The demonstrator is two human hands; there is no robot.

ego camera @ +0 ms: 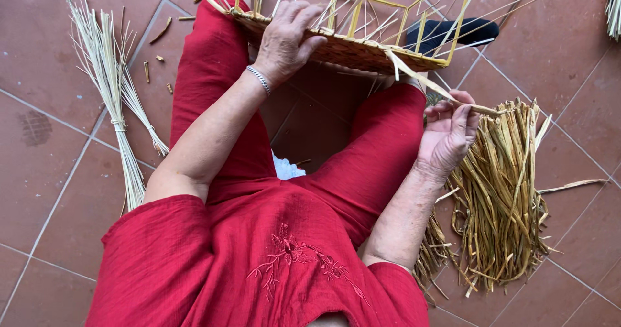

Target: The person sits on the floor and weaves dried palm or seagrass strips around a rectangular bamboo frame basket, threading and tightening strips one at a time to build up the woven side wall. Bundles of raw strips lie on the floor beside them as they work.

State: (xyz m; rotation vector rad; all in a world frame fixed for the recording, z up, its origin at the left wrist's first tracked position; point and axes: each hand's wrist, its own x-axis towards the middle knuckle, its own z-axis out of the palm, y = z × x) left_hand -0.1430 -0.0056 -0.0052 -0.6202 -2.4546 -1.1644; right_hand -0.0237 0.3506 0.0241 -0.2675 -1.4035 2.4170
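A tied bundle of pale stalks (119,117) lies on the tiled floor (45,191) at your left, untouched. Your left hand (284,39) is clamped over the woven base (336,47) of the basket frame (381,16) resting across your knees; only the bottom band is woven, the yellow uprights stand bare. Your right hand (447,136) pinches a straw strand (420,78) running up to the base. The loose straw heap (501,197) sits just right. No packages, labels or signs visible.

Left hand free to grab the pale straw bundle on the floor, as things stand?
Probably not right away: the left hand is pressed on the woven basket. The pale straw bundle lies unobstructed beside the left leg.
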